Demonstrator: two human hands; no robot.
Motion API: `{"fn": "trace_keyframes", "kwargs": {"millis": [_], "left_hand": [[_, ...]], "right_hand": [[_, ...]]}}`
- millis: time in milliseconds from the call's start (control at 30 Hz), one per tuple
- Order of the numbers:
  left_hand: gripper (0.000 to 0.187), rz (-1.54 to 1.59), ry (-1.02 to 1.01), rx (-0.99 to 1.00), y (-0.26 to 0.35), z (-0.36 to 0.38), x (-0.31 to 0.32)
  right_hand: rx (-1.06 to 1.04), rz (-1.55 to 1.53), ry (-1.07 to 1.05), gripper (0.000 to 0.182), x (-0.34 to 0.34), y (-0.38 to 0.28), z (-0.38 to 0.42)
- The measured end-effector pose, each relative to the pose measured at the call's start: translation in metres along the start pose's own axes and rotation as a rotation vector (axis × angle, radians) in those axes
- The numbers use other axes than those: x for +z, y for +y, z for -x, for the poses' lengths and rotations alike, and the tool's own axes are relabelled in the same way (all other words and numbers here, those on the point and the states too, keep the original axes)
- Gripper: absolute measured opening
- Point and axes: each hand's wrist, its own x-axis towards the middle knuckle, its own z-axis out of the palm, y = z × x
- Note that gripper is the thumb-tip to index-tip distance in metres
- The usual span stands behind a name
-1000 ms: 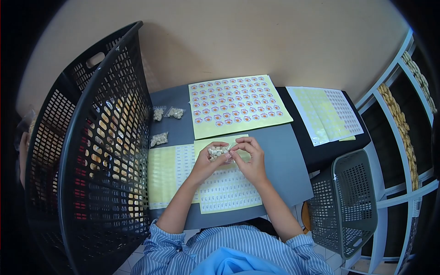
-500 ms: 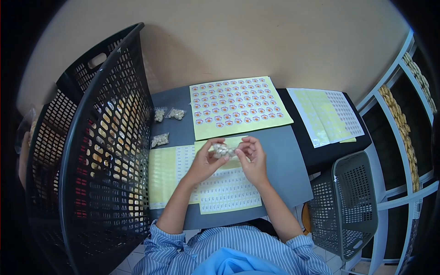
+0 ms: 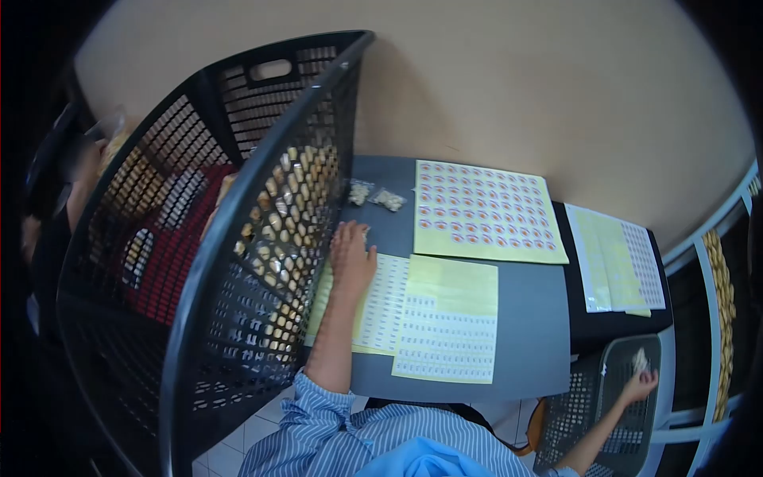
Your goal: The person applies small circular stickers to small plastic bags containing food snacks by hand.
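Observation:
At the table's left side, my left hand (image 3: 351,258) is stretched out flat over a small clear packet of pale pieces, which its fingers mostly hide. Off to the right, my right hand (image 3: 640,385) grips another such packet (image 3: 640,360) over the dark green plastic basket (image 3: 612,397). Two more packets, one at the left (image 3: 360,192) and a packet beside it (image 3: 389,199), lie near the back of the grey table. A sheet of small printed labels (image 3: 445,342) lies in front of me, partly covering a second label sheet (image 3: 380,306).
A tall dark basket (image 3: 266,191) with bagged goods behind its mesh stands close along the left. A sheet of round orange stickers (image 3: 489,211) lies at the back, with more sheets (image 3: 612,258) on a black surface at right. White shelving (image 3: 707,318) borders the right. Another person's arm (image 3: 79,187) shows far left.
My hands have parted: the right carried the packet from over the label sheet to the basket at right, while the left moved to the packet at left. The view has swung.

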Motion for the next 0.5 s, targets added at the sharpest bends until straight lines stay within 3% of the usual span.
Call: {"fn": "trace_keyframes", "kwargs": {"millis": [67, 167, 233, 467, 500], "left_hand": [[0.040, 0.011, 0.018, -0.006, 0.001, 0.000, 0.000], [0.036, 0.040, 0.079, -0.051, 0.004, 0.002, -0.001], [0.031, 0.072, 0.104, 0.012, 0.002, 0.002, 0.000], [0.023, 0.234, 0.247, 0.075, 0.005, -0.002, -0.004], [0.021, 0.440, 0.317, 0.038, 0.007, -0.003, -0.004]], "right_hand": [[0.069, 0.214, -0.108, 0.041, -0.006, 0.079, -0.011], [0.006, 0.730, -0.285, 0.030, -0.013, 0.141, -0.005], [0.209, 0.849, -0.444, 0.028, -0.012, 0.147, 0.008], [0.058, 0.731, -0.461, 0.030, -0.007, 0.161, 0.012], [0.041, 0.726, -0.452, 0.030, -0.005, 0.162, 0.012]]}}
